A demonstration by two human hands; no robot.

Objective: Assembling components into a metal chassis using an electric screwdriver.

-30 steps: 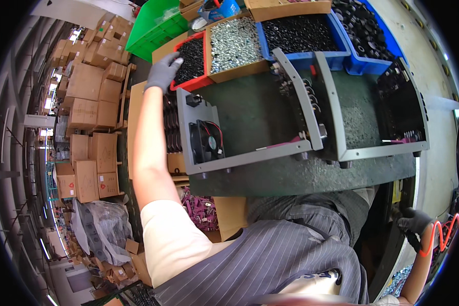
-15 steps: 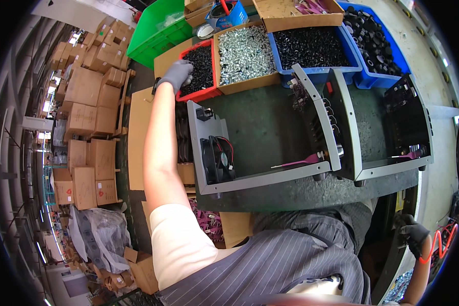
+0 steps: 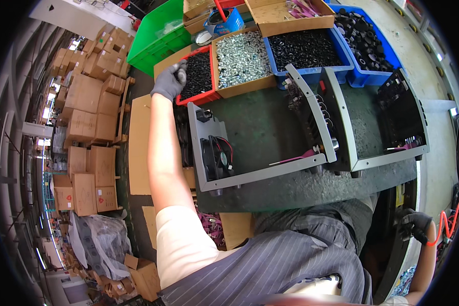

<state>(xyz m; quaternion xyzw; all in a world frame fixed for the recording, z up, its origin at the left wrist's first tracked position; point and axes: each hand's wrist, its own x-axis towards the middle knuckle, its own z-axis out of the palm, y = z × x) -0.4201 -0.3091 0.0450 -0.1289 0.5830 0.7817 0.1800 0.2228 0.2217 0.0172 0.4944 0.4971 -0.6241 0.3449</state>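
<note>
My left hand point(image 3: 170, 81), in a grey glove, is at the left rim of a red bin point(image 3: 198, 98) of small black screws point(image 3: 199, 74). Its fingers are curled in; whatever they may hold is too small to make out. Far off to the right, beside the bench edge, hangs my right hand point(image 3: 414, 225) in a dark glove. The fingers there look bent round something dark that I cannot make out. In front of me stand two open grey metal housings, the left one point(image 3: 265, 174) with a black fan point(image 3: 217, 159) and the right one point(image 3: 390, 159) with a circuit board.
Behind the housings are a cardboard box of silver screws point(image 3: 243, 58), a blue bin of black parts point(image 3: 306, 49) and another blue bin point(image 3: 366, 43) of black caps. A green crate point(image 3: 155, 38) is at the back left. A red coiled cord point(image 3: 448, 227) passes my right wrist.
My left hand has shifted slightly left and down, back toward the rim of the red bin, its fingers more curled. The view has turned a little; my right hand is nearly in place.
</note>
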